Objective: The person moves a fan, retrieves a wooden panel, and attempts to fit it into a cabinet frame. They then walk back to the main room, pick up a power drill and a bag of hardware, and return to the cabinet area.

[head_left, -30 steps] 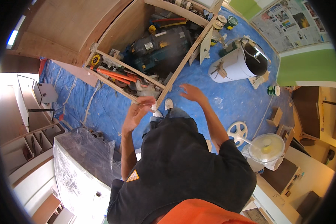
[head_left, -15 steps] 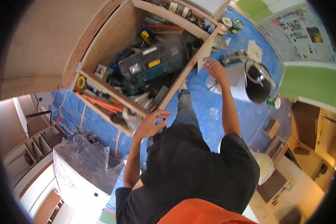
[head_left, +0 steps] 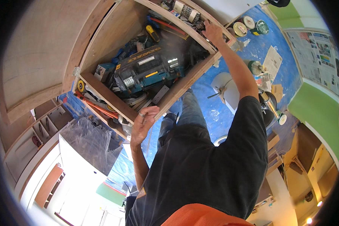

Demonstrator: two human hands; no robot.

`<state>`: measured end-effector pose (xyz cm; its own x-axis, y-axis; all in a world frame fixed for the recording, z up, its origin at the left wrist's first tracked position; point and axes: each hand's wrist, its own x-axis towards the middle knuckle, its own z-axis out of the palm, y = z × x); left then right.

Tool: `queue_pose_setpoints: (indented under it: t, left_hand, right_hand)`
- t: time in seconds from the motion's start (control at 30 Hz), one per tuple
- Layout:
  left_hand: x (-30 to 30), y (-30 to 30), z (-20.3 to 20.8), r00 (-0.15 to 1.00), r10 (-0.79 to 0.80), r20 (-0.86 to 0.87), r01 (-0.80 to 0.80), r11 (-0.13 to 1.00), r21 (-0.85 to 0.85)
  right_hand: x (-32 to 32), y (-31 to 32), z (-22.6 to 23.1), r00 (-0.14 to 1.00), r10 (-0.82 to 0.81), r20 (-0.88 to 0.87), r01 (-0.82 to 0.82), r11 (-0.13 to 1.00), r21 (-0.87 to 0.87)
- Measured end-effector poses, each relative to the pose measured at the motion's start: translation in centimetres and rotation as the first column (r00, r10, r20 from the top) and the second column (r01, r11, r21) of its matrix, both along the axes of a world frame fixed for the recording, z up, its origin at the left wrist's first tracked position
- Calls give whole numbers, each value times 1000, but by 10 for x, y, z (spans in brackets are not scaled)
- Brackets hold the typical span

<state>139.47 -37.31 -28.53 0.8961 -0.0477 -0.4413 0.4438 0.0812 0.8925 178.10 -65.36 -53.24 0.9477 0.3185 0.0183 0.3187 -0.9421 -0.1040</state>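
Note:
My right hand (head_left: pixel 213 33) reaches over the far right corner of a large wooden tool box (head_left: pixel 184 86). Its fingers are apart and point down into the narrow side compartment, among small hardware; the fingertips are partly hidden. Beside the hand lies a ribbed roll with a pale band (head_left: pixel 188 13). My left hand (head_left: pixel 144 124) is raised at the near corner of the box, fingers loosely bent, with nothing visible in them. In the main compartment are a dark tool case (head_left: pixel 139 69) with yellow and clear latches, a yellow-handled tool (head_left: pixel 152 33) and a small box (head_left: pixel 103 71).
The wooden lid (head_left: pixel 37 52) stands raised at the left. Orange-handled tools (head_left: pixel 98 107) fill the near side compartment. Blue sheeting (head_left: pixel 214 109) covers the floor. Paint cans (head_left: pixel 260 27), a white bucket (head_left: pixel 224 84) and a sheet of newspaper (head_left: pixel 272 60) stand or lie at the right.
My right hand has moved up and left, from beside the box to above its far side compartment. My left hand has turned upright near the box corner. The view has shifted.

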Motion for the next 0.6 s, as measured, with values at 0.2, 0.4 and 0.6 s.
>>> queue_pose_setpoints:
  t: [0.2,0.4,0.6]
  left_hand:
    - [14,-12,0,994,105,-7,-105,993,-59]
    - [23,-11,-3,993,106,-45,-108,993,-47]
    - [37,-4,0,993,117,35,-116,993,-31]
  right_hand:
    - [7,-13,2,994,2,-109,22,974,224]
    - [5,-51,25,989,-91,-119,143,809,570]
    - [4,-76,31,942,-117,-316,333,464,821]
